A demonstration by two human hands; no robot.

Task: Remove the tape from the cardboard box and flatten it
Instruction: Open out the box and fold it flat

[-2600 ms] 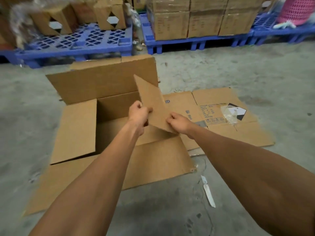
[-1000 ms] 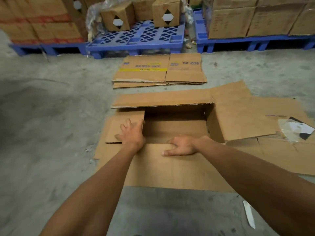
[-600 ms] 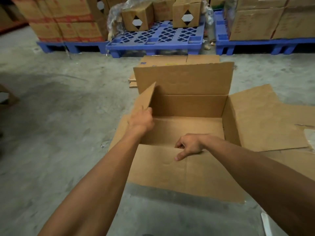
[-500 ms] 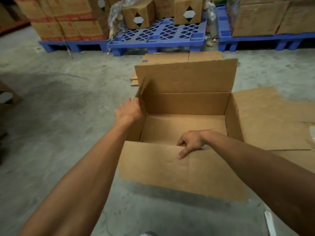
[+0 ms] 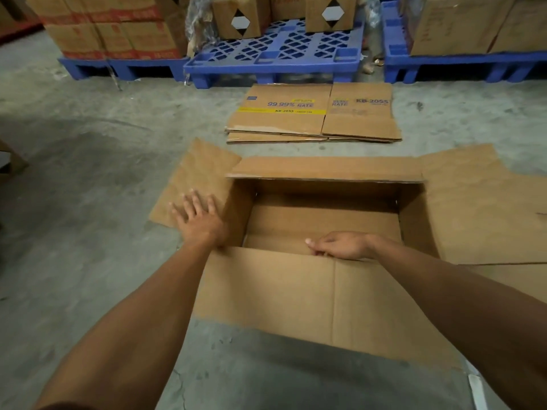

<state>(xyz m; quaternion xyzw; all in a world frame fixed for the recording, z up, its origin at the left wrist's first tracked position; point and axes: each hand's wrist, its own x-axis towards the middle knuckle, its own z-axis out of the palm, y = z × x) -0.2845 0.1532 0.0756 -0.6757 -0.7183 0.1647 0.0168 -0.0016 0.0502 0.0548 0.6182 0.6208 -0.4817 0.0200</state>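
A brown cardboard box (image 5: 322,223) stands open on the concrete floor, all its flaps folded outward. My left hand (image 5: 199,218) lies flat with spread fingers on the left flap (image 5: 195,176), pressing it outward. My right hand (image 5: 340,245) curls its fingers over the near top edge of the box, where the near flap (image 5: 296,294) hangs toward me. The far flap (image 5: 325,168) lies tipped back. No tape shows on the box.
A stack of flattened printed cartons (image 5: 313,113) lies just beyond the box. Flat cardboard (image 5: 488,214) spreads to the right. Blue pallets (image 5: 275,54) with stacked boxes line the back. A white strip (image 5: 476,392) lies on the floor at lower right.
The left flap, upright half a second ago, is now pushed down outward under my left hand. The far flap has dropped back from upright. My right hand stays on the near edge.
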